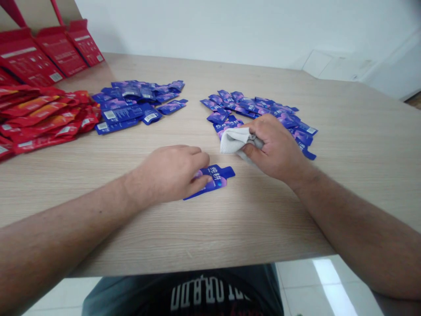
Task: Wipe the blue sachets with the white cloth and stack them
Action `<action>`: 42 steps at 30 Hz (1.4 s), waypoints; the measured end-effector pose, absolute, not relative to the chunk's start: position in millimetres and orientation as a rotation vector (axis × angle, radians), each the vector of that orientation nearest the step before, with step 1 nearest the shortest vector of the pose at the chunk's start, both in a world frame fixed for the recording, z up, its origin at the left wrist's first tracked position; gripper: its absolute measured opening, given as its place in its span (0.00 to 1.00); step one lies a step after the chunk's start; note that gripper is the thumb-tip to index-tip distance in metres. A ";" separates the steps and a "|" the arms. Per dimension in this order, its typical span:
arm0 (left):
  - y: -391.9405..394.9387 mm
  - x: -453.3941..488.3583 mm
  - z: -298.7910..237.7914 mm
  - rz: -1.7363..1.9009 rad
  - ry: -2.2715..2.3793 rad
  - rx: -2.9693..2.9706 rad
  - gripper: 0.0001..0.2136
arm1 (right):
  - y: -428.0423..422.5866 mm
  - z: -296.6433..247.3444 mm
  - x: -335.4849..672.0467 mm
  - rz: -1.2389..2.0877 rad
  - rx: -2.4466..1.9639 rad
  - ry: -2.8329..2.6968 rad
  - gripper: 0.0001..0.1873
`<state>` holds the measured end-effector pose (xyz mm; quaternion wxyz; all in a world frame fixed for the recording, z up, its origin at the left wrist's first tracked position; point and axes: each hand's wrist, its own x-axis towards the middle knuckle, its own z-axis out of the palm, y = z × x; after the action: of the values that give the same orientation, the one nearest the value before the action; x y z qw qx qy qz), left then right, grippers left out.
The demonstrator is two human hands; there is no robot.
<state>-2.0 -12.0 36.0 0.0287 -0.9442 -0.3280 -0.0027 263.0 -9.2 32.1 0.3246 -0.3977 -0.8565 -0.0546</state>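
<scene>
- blue and purple, the sachet [217, 176] in hand is on the table in front of you, its narrow tab pointing right and its other end covered by your fingers;
- your left hand [173, 172] has it between thumb and curled fingers, the thumb lying across the printed face; whether the sachet is flat on the wood or slightly raised, you cannot tell from here;
- your right hand [274, 145] pinches a folded pale cloth [234, 139], held up just beyond the sachet and apart from it; no wiping contact shows at this moment;
- how far along you are: this one sachet looks midway through handling; a left blue pile [126, 103] and a right blue pile [245, 104] lie farther back with a gap between them; one may be finished and the other waiting, but nothing visible says which, so what is left cannot be counted;
- red packets [42, 115] are heaped at far left, beside the left blue pile, with red boxes [55, 52] behind them;
- under it all, the wood-grain table [158, 241] runs back to a white wall [210, 30]
</scene>
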 end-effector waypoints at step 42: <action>16.8 2.4 25.3 0.057 -1.746 -3.357 0.10 | -53.5 18.9 202.2 -0.022 -0.792 -2.796 0.12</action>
<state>2.4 16.8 25.3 -0.3156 -0.8417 -0.4378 0.0144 202.2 -53.5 18.9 0.1176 -0.2705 -0.9555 -0.0076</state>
